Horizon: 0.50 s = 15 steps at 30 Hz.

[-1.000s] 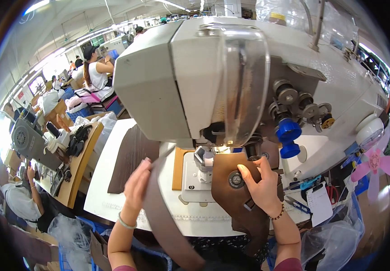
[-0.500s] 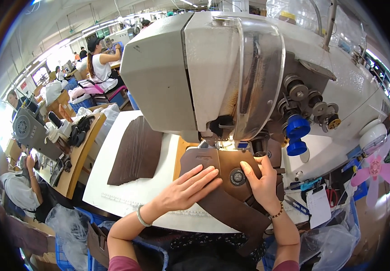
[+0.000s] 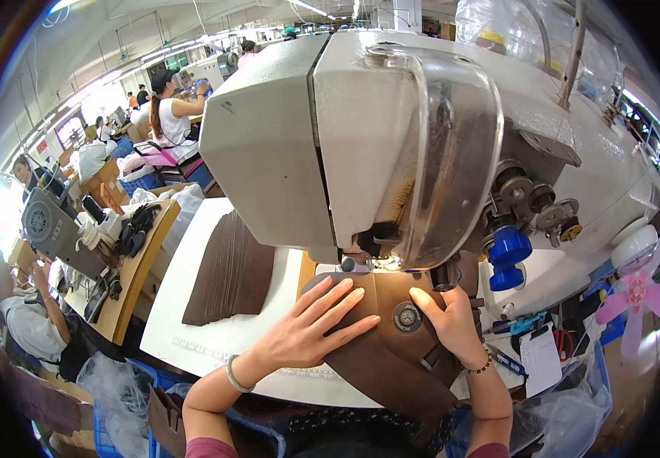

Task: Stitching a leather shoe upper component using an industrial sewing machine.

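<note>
Head view: brown piece (image 3: 391, 336) is lying flat on the bed under the needle of the sewing machine (image 3: 391, 145); likely limp and light. Left hand (image 3: 307, 328) is pressing it, fingers spread; right hand (image 3: 452, 324) is pinning its edge, fingers close together. Brown stack (image 3: 231, 271) is lying well left.

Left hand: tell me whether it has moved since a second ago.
Yes. The left hand moved right, from the white table onto the brown leather piece under the sewing machine.
</note>
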Tool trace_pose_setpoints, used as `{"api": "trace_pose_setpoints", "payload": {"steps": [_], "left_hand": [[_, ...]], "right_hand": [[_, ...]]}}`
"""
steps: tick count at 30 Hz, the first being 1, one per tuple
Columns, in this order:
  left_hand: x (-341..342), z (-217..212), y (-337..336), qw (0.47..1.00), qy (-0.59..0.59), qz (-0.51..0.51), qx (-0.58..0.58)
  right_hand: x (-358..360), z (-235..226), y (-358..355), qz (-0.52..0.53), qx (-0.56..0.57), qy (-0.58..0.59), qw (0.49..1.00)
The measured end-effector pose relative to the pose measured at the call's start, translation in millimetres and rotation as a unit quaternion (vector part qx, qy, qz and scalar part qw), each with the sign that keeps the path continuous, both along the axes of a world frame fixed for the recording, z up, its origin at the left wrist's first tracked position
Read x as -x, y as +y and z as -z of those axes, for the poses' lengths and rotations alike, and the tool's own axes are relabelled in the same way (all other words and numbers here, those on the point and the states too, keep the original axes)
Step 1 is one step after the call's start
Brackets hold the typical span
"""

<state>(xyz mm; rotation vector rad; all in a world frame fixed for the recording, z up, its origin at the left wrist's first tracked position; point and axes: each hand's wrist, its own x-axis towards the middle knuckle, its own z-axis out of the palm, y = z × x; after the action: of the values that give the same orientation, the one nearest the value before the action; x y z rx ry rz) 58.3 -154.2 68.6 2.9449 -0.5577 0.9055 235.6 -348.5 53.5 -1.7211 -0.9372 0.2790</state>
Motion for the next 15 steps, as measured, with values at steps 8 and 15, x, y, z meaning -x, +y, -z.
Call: {"api": "trace_pose_setpoints", "payload": {"steps": [8,15], "left_hand": [[-0.8,-20.5,2.9,0.993,0.096,0.030,0.060],[-1.5,-35.6,6.4,0.986,0.140,0.027,0.081]], "right_hand": [[-3.5,2.4,4.9,-0.049,-0.094,0.131,0.986],[-10.5,4.7,3.8,-0.032,-0.085,0.118,0.989]]}}
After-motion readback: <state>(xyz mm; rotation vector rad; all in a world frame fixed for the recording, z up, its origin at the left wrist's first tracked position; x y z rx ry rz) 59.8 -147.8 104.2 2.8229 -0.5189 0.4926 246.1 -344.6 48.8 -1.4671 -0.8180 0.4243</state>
